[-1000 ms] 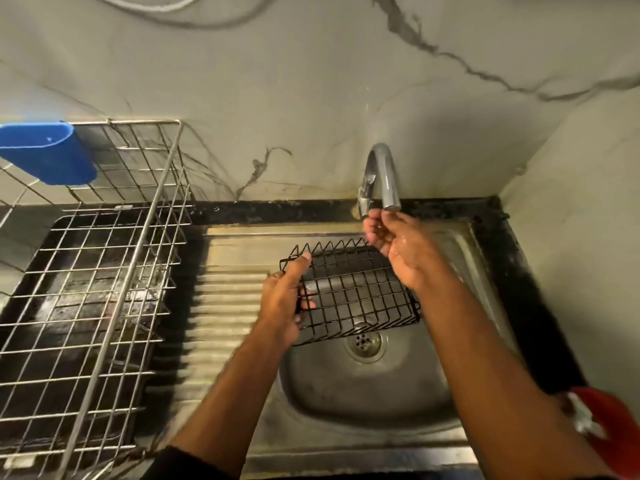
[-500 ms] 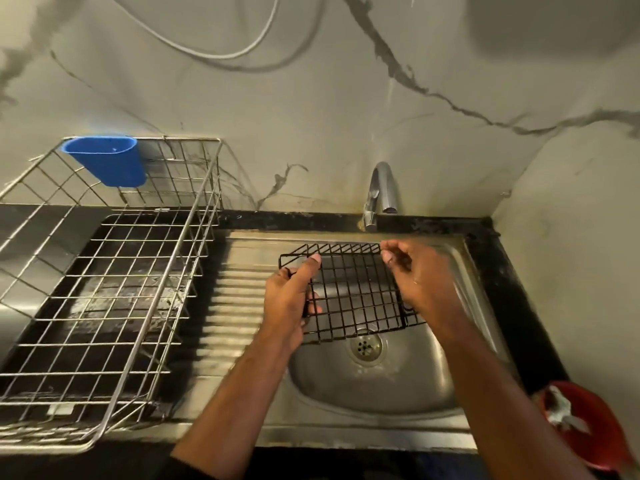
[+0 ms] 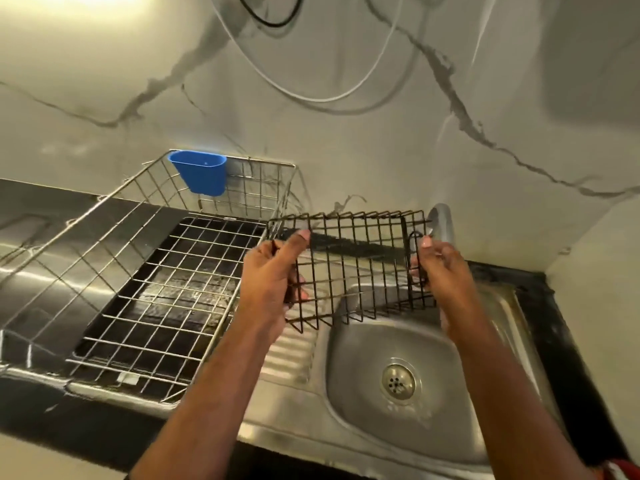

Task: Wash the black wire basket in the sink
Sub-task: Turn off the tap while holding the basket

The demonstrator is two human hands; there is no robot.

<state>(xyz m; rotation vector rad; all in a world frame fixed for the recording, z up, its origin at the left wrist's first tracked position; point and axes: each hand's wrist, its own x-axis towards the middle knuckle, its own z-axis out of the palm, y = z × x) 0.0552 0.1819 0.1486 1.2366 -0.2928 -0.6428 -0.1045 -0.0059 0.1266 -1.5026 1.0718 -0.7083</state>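
The marble-veined wall [image 3: 346,150] fills the back, with one white cable [image 3: 377,64] and one dark cable [image 3: 273,24] looping down it. Below runs one dark counter [image 3: 41,216], and set into it one steel sink [image 3: 460,403] with a ribbed drainboard on its left and a single round drain [image 3: 398,382] in the bowl. One large silver wire dish rack [image 3: 149,289] stands on the counter left of the bowl, and one blue plastic cup [image 3: 201,172] hangs on its back rail. One chrome tap [image 3: 441,221] rises at the back of the sink, partly hidden behind the basket.

The black wire basket [image 3: 349,268] is held up in the air above the back left part of the sink bowl, tilted so its grid floor faces the viewer, with the pointed wire ends along its upper and lower edges. The left hand [image 3: 273,282] grips its left side, thumb lying over the front of the wires and fingers curled round behind. The right hand [image 3: 441,268] grips the right side wall, fingers wrapped round the wires. Both hands are clamped on the basket.

A bit of something red [image 3: 623,467] shows at the lower right corner; I cannot tell what it is. I see no writing or brand anywhere.
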